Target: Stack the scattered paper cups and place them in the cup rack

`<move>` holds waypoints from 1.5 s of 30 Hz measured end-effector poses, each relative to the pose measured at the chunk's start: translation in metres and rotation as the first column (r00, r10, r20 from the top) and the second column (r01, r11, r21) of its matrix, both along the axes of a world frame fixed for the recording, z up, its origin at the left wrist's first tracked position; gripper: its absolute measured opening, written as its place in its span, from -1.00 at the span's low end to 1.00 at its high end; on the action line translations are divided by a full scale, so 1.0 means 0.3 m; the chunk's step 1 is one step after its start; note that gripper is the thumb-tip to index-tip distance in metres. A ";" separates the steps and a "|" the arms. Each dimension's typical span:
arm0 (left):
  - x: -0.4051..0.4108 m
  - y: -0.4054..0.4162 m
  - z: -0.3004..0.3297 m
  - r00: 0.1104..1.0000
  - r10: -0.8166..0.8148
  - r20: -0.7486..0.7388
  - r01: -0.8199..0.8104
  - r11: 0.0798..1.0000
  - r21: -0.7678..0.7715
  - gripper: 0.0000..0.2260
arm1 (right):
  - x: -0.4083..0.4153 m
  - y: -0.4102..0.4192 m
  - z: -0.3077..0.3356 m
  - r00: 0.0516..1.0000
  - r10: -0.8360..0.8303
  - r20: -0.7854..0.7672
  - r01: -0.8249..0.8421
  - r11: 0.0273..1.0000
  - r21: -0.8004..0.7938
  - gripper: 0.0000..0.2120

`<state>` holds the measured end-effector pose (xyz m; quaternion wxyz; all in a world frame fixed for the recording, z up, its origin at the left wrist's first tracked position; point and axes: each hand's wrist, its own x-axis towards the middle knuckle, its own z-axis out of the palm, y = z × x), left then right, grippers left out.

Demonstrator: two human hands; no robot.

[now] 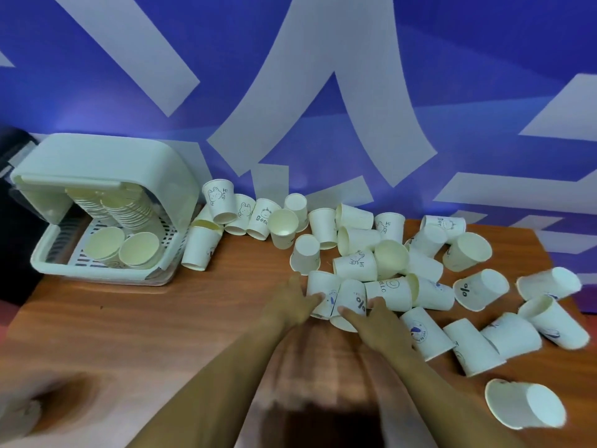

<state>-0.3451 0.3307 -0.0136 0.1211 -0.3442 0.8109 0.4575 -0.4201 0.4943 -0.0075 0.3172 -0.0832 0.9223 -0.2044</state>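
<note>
Several white paper cups lie scattered over the wooden table (pixel 129 324), most upside down or on their sides. My left hand (pixel 292 300) grips an upside-down cup (pixel 321 287) near the table's middle. Right beside it, my right hand (pixel 376 321) grips another upside-down cup (pixel 350 297) printed with a percent sign. The two cups touch each other. At the back left stands the white cup rack (pixel 106 208) with its lid raised; two slanted stacks of cups (pixel 126 218) lie inside it.
More cups crowd the back edge along the blue and white wall (pixel 323 92) and spread to the right edge of the table. One cup (pixel 525 405) lies alone at the front right. A dark object (pixel 13 156) sits behind the rack.
</note>
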 end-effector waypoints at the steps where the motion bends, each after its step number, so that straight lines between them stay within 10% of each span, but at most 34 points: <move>1: -0.010 0.011 -0.012 0.999 0.036 -0.013 -0.035 0.999 0.011 -0.49 | -0.008 0.001 -0.008 1.000 -0.012 0.027 0.013 1.000 -0.018 -0.35; 19: -0.052 0.023 -0.118 0.991 0.129 -0.023 -0.126 0.986 0.107 -0.27 | -0.054 0.040 -0.052 0.981 -0.012 0.193 0.039 0.990 -0.137 -0.51; 45: 0.581 -0.458 0.179 0.987 -0.005 -0.162 -0.019 0.989 -0.145 -0.39 | 0.392 -0.487 0.153 0.970 0.169 -0.176 -0.222 0.910 -0.349 -0.34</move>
